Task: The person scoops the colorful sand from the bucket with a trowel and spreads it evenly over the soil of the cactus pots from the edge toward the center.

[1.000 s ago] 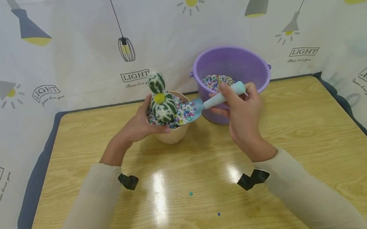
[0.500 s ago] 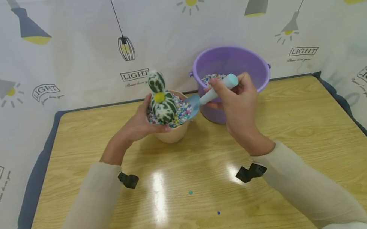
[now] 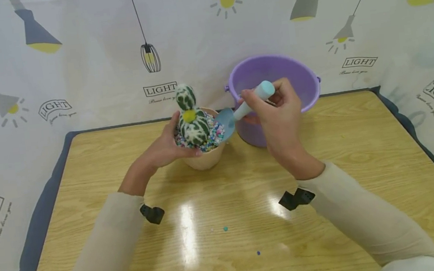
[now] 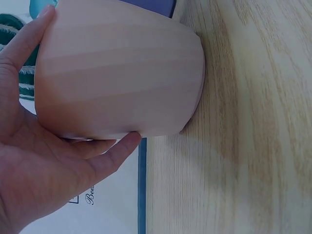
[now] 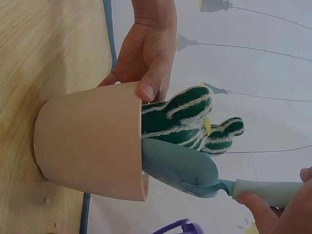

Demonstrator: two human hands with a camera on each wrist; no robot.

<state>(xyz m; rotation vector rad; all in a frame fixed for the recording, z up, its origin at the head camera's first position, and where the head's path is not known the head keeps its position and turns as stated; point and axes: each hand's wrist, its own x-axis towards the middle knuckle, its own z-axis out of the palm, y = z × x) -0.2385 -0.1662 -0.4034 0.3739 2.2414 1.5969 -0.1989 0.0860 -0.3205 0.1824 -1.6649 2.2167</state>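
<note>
Left hand [image 3: 164, 149] grips pot [image 3: 205, 158]; right hand [image 3: 279, 115] pinches scoop [image 3: 238, 114].

scoop [image 3: 227, 123] now tipped steeply over pot [image 3: 205, 158] (handle raised)

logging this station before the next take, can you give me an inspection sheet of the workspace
surface: wooden table, glossy, with glare patches.
job's things: pink pot stands on the table, holding a toy cactus in coloured pebbles; blue scoop has its blade in the pot; purple bucket stands behind.
clutter: a few stray pebbles on the table.
grippers: left hand holds the pot; right hand grips the scoop handle.
cables: nothing seen.
surroundings: white curtain printed with lamps.
</note>
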